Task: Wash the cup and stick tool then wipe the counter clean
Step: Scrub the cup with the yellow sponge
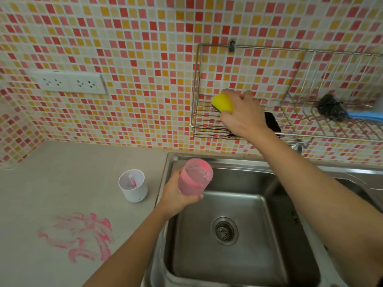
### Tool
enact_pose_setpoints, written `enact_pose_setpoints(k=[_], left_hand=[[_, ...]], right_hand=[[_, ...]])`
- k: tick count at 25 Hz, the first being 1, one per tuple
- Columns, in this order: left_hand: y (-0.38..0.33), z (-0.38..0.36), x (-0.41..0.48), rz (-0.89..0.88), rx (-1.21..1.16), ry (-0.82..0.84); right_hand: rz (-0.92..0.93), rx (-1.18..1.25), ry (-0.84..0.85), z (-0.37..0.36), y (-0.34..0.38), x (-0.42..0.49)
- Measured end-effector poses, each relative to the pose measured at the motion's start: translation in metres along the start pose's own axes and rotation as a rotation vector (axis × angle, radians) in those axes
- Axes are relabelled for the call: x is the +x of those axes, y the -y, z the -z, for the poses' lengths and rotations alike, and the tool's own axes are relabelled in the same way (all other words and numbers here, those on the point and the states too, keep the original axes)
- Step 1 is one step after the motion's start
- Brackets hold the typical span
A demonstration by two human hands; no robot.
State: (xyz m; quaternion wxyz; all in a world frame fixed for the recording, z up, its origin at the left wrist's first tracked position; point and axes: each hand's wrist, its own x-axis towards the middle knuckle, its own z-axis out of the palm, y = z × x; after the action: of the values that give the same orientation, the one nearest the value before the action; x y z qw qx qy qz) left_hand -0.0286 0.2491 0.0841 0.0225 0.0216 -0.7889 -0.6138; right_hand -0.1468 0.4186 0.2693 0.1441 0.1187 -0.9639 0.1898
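Note:
My left hand [176, 195] grips a clear cup [194, 177] smeared with pink, held tilted over the left rim of the steel sink [244, 206]. My right hand [242, 112] reaches up to the wire wall rack [204, 123] and is closed on a yellow sponge with a green underside [222, 102]. A white cup [133, 186] stands on the grey counter [62, 183] left of the sink, with a pink-stained stick tool [132, 181] inside it. A pink smear [83, 237] covers the counter near the front left.
A black object [272, 123] lies in the rack behind my right wrist. A dark scrubber with a blue handle [335, 111] rests in the rack's right section. Wall sockets [68, 82] sit on the tiled wall at left. The sink drain [224, 230] is in the basin's middle.

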Motion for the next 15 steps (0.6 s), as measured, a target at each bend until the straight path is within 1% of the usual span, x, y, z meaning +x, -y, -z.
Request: enact_pose_setpoints(k=[2, 3, 4, 5, 6, 9, 10, 15], left_hand=[[-0.001, -0.005, 0.002, -0.016, 0.003, -0.010], [-0.002, -0.009, 0.003, -0.019, 0.008, -0.012], [-0.004, -0.013, 0.004, -0.021, 0.018, -0.015], [-0.006, -0.018, 0.003, -0.023, 0.028, -0.011], [-0.008, -0.022, 0.002, -0.025, 0.038, -0.001], [-0.008, -0.037, 0.000, -0.031, 0.054, 0.037], [-0.006, -0.041, 0.000, -0.029, 0.054, 0.053], [0.002, -0.061, -0.005, -0.026, 0.093, 0.077]], right_hand=[[0.146, 0.016, -0.176, 0.014, -0.013, -0.044], [0.219, 0.034, -0.207, 0.017, -0.020, -0.066], [0.290, 0.050, -0.195, 0.018, -0.029, -0.085], [0.353, 0.059, -0.143, 0.014, -0.038, -0.101], [0.403, 0.056, -0.055, 0.007, -0.047, -0.114], [0.490, 0.013, 0.271, -0.018, -0.069, -0.133], [0.510, 0.013, 0.332, -0.026, -0.073, -0.136], [0.594, -0.023, 0.500, -0.044, -0.090, -0.142]])
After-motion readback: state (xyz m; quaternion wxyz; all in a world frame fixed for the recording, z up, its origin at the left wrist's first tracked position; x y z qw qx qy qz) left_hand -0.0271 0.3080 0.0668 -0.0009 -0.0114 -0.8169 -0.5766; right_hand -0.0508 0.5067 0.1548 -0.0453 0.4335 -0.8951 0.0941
